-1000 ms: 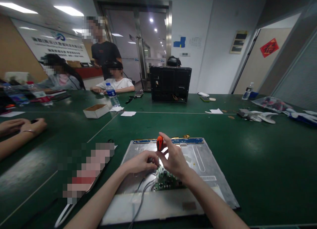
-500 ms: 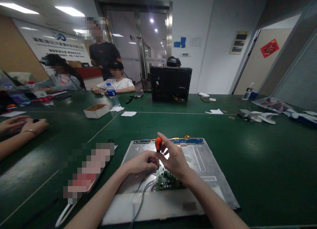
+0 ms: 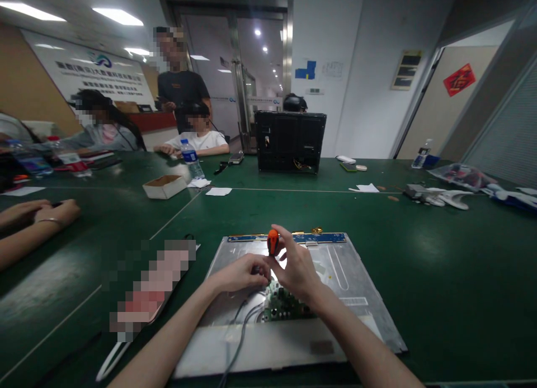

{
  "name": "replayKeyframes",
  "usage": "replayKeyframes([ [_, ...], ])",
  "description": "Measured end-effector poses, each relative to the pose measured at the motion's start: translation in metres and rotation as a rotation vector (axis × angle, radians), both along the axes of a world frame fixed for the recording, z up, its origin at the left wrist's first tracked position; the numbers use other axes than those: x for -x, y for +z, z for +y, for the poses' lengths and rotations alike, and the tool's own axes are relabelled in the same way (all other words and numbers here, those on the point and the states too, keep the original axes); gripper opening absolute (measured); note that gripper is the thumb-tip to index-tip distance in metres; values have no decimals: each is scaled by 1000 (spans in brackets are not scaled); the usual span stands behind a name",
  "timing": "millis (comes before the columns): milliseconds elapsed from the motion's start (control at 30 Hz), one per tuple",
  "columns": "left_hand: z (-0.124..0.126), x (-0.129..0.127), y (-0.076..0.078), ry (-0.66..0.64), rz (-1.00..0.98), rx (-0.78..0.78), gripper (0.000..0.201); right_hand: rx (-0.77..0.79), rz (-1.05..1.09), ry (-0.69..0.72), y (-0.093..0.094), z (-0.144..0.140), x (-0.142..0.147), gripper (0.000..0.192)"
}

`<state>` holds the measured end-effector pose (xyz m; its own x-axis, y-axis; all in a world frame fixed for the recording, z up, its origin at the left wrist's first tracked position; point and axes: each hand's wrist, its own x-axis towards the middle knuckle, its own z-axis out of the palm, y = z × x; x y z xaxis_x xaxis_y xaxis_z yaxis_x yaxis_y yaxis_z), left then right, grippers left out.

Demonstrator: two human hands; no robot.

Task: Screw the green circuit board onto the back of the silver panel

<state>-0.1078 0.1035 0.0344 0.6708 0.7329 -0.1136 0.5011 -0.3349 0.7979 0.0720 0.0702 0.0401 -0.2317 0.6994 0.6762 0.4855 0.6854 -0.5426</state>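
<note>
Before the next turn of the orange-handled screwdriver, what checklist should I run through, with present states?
1. Right hand grips orange-handled screwdriver: ok.
2. Screwdriver upright over the small green circuit board: ok.
3. Left hand steadies the shaft near the tip: ok.
4. Tip seated in a screw: cannot tell, fingers hide it.
5. Grey metal panel lies flat on the green table: ok.
6. Grey cables away from the tip: cannot tell.

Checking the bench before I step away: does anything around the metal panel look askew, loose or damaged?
Nothing looks damaged. The metal panel lies flat; the right hand holds the orange screwdriver upright over the green circuit board, whose grey cables trail off the near edge.
</note>
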Motion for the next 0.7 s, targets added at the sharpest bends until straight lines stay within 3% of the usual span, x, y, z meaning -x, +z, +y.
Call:
replayKeyframes([
  [267,1,1,-3,15,25,30,11,19,34,75,5,-1,-1,71],
  [700,1,1,-1,-34,14,-35,9,88,25,83,5,-4,-1,73],
])
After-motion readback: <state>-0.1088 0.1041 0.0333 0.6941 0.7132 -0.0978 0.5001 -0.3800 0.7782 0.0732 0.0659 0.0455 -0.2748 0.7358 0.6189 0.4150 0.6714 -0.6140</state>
